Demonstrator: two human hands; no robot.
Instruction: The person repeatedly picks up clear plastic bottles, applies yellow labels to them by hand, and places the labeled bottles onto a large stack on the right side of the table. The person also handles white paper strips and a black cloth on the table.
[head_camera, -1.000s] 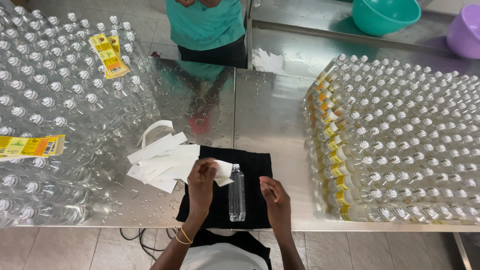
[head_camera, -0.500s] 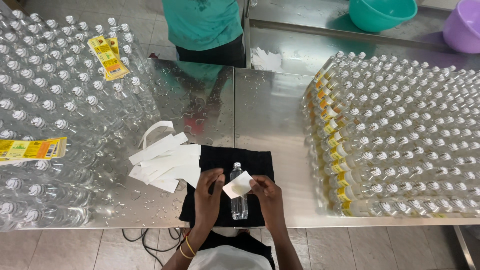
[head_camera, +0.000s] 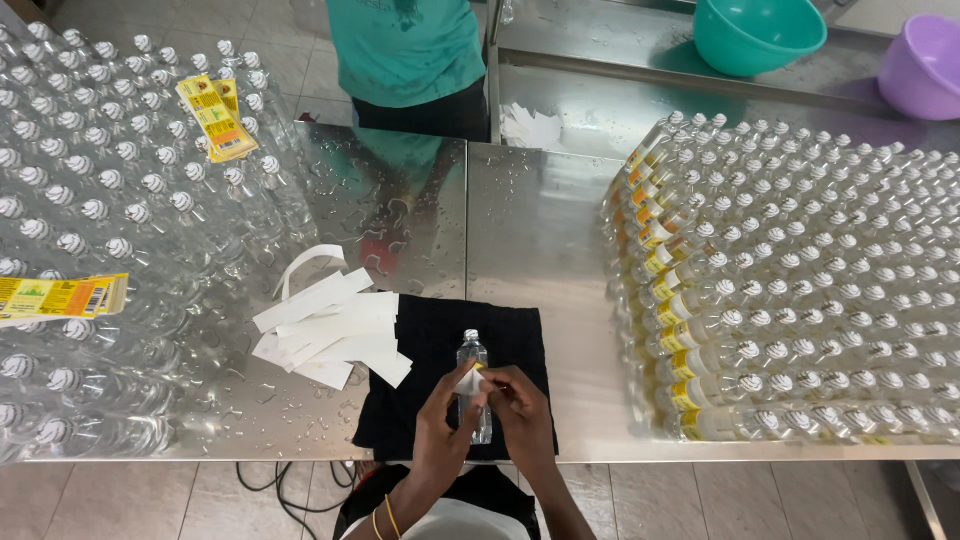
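1. Your left hand (head_camera: 442, 420) and right hand (head_camera: 520, 415) meet over one small clear bottle (head_camera: 473, 385), which lies on its side on the black cloth (head_camera: 425, 375), white cap pointing away from you.
2. Both hands are closed on the bottle, fingertips together at its middle; they also pinch one pale label strip (head_camera: 468, 380) against it. Which fingers carry the strip cannot be told.
3. The black cloth, one piece, lies at the near edge of the steel counter (head_camera: 530, 240), its near hem at the counter's rim.
4. Just left of the cloth lies one loose heap of white backing strips (head_camera: 330, 325); the strips overlap too much for an exact count. One strip curls up at the far side.
5. To your left stands a dense block of clear capped bottles (head_camera: 110, 200), too many to count, running past the left edge of view.
6. On that block rest two bundles of yellow labels: one near the far side (head_camera: 215, 115), one at the left edge (head_camera: 60, 295).
7. To your right, a second block of bottles (head_camera: 800, 280) stands in rows; those in its left column show yellow labels.
8. Bare wet counter between the two blocks gives open room beyond the cloth.
9. Beyond the counter: one person in a teal shirt (head_camera: 405, 50), one teal bowl (head_camera: 755, 30), one purple bowl (head_camera: 925, 65).
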